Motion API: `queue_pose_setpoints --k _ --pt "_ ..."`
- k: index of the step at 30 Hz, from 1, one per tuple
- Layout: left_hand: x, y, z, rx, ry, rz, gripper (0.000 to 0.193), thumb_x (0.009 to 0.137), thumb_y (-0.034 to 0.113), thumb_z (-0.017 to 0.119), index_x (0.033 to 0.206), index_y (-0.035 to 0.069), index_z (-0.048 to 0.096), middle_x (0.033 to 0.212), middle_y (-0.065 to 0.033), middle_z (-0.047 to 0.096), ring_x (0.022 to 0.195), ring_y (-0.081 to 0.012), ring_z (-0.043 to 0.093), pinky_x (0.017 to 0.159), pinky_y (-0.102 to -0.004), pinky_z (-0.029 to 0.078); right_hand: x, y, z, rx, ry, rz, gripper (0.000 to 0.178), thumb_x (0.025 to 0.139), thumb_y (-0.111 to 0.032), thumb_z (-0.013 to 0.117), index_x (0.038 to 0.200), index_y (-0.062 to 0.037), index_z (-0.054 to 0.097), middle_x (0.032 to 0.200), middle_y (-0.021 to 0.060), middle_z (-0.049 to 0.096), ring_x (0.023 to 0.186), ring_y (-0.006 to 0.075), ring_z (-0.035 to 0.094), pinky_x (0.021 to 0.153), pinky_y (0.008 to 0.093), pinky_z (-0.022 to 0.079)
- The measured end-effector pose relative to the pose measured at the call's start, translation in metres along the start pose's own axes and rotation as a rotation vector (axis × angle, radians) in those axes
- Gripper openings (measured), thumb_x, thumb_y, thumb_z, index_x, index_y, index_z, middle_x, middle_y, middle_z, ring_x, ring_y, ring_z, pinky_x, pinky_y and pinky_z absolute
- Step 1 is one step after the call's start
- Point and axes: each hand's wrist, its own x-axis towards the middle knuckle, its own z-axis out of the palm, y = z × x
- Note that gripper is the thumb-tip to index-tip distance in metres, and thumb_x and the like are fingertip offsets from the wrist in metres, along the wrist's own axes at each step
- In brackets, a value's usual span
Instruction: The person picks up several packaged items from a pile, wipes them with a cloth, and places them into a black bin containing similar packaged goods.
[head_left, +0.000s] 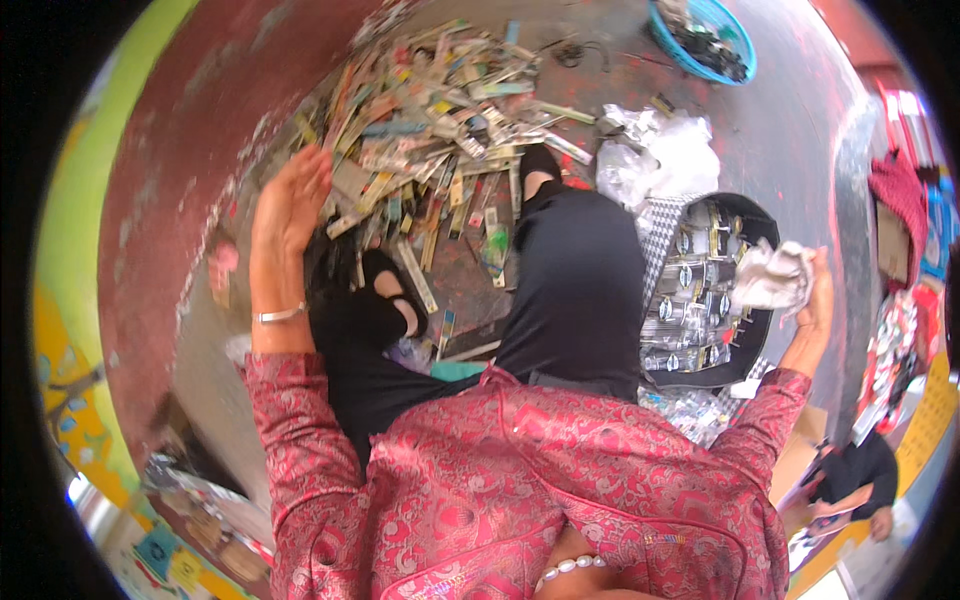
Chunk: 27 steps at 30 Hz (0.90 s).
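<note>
My left hand (292,200) is raised at the left, its fingers stretched out and nothing visible in it. It appears beside a large heap of flat strips (430,120), pale, yellow and bluish, on the floor. Out to the right, my right hand (820,295) grips a crumpled whitish cloth (772,280). The cloth is over the right edge of a black open case (765,215) with a checkered side. Inside the case lie several clear plastic packets (688,275) with dark labels. What the packets hold is too small to tell.
White plastic bags (665,155) lie beyond the case. A blue basket (745,45) with dark items stands at the far right. Clear wrappers (690,412) lie near my right sleeve. A reddish wall (165,180) curves along the left. Another person (865,475) is at the lower right.
</note>
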Motion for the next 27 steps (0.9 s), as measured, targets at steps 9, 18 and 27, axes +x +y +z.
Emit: queue_pose_setpoints --k 9,18,27 --pt "-0.038 0.052 -0.025 -0.224 -0.067 0.335 0.045 0.083 0.002 0.051 0.123 -0.011 0.036 0.121 -0.0201 0.047 0.099 -0.0209 0.054 0.082 -0.0272 0.049 0.042 -0.107 0.310 -0.270 -0.638 -0.395 0.021 0.076 -0.018 0.061 0.092 -0.0038 0.059 0.087 0.0005 0.057 0.080 0.0111 0.055 0.072 0.0259 0.044" --pt "-0.049 0.061 -0.055 -0.398 0.157 0.334 0.039 0.082 0.000 0.051 0.118 -0.011 0.040 0.118 -0.0213 0.046 0.097 -0.0215 0.054 0.082 -0.0286 0.047 -0.012 -0.066 0.554 -0.316 -1.079 -0.257 0.017 0.079 -0.018 0.060 0.086 -0.0025 0.061 0.072 0.0058 0.062 0.057 0.0157 0.059 0.049 0.0250 0.049" --pt "-0.063 0.059 -0.084 -0.506 0.142 0.300 0.049 0.079 -0.004 0.052 0.124 -0.011 0.035 0.117 -0.0198 0.047 0.093 -0.0208 0.053 0.078 -0.0281 0.047 0.019 0.036 0.607 -0.622 -1.329 -0.507 0.031 0.074 -0.016 0.059 0.102 -0.0021 0.058 0.087 0.0070 0.060 0.082 0.0156 0.057 0.074 0.0283 0.046"
